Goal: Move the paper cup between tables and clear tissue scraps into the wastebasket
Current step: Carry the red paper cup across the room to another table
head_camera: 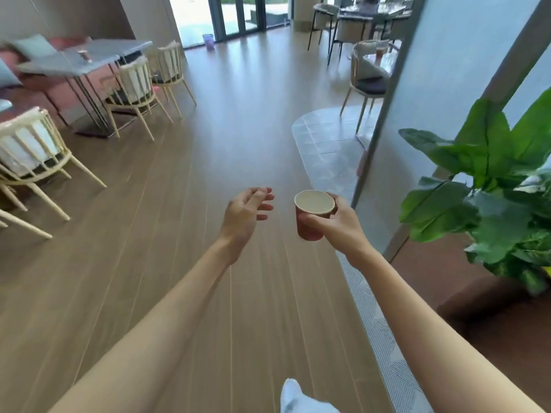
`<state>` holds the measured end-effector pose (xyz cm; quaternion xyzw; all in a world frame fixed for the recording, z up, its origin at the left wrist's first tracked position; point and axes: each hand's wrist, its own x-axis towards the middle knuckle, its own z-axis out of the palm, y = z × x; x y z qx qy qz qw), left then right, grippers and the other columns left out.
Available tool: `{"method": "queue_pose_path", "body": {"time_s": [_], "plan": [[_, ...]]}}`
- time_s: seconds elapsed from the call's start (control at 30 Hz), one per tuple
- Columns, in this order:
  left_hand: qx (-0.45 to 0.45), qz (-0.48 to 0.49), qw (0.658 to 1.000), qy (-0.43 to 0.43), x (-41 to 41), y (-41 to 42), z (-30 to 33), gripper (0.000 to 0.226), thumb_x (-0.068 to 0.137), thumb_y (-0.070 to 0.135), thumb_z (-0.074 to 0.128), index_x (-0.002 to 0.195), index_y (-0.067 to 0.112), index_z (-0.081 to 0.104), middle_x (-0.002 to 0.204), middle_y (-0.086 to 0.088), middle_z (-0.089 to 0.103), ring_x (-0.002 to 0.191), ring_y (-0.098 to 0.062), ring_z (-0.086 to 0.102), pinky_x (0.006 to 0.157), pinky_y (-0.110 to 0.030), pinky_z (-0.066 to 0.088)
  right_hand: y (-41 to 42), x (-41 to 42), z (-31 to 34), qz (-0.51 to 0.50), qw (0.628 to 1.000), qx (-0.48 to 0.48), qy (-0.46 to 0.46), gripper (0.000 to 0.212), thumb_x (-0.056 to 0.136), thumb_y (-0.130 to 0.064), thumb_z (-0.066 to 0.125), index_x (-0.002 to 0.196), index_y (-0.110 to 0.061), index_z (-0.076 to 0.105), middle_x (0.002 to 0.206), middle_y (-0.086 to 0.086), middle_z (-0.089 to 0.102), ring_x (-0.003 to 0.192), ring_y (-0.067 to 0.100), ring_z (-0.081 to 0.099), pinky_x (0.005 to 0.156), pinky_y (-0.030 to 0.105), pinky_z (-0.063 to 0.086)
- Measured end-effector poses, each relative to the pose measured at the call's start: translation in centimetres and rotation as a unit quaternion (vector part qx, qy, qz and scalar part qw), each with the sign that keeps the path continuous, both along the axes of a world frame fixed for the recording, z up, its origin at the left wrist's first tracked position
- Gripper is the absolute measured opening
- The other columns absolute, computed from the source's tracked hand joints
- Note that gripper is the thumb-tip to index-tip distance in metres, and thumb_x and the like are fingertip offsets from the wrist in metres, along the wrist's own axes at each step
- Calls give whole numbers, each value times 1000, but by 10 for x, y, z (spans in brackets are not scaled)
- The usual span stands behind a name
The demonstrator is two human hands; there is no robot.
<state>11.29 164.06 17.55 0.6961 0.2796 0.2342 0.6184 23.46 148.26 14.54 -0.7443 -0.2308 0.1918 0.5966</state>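
Red-walled paper cup [313,214] is held upright in the right hand [338,223], fingers wrapped round its wall, above the wooden floor [208,144]. Left hand [247,208], beside the cup, hangs loosely curled, empty. Keep the cup level during carry; approach the table [86,56] beyond.

A: Where can you go?
B: The wood floor [238,129] ahead of you is wide open, all the way to the small wastebasket [208,41] by the glass doors.

A: What blocks your left side?
B: Pale chairs [140,84] stand round a grey worktop [80,59]. One more chair [32,150] sits nearer to you.

A: And your right?
B: A big leafy plant [489,180] sticks out close to your right hand [337,223]. A slanted post [384,108] stands just past it. Behind the post there is another chair [366,81] and worktop [380,65].
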Motion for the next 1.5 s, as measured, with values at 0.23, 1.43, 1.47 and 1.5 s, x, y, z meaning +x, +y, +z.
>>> {"method": "queue_pose_path", "body": {"time_s": [0.23,1.43,1.47,1.5], "plan": [[3,22,999,-24,125,121,18,28,109,19,46,116,6,69,114,-12,74,101,-28,71,90,-41,57,99,122,19,-10,1000,7,5,62,78,-21,90,127,-28,54,120,-4,70,112,9,68,92,25,55],[26,-175,984,-9,810,699,4,24,110,23,46,107,16,69,112,-8,74,103,-26,72,92,-44,57,647,749,4,-204,978,23,-27,64,80,-22,89,134,-18,55,122,-1,63,100,-11,59,81,2,47],[29,-173,984,-10,830,715,9,23,110,23,47,106,18,69,111,-7,74,103,-26,73,93,-44,57,664,769,7,-200,979,15,-32,63,79,-23,89,133,-19,56,121,0,63,100,-11,58,78,0,44],[31,-172,984,-14,850,731,13,22,110,23,48,105,19,69,111,-6,75,103,-26,72,93,-44,57,680,789,10,-198,979,8,-39,64,79,-25,89,133,-19,56,120,-2,63,99,-13,57,77,-2,43]]}}
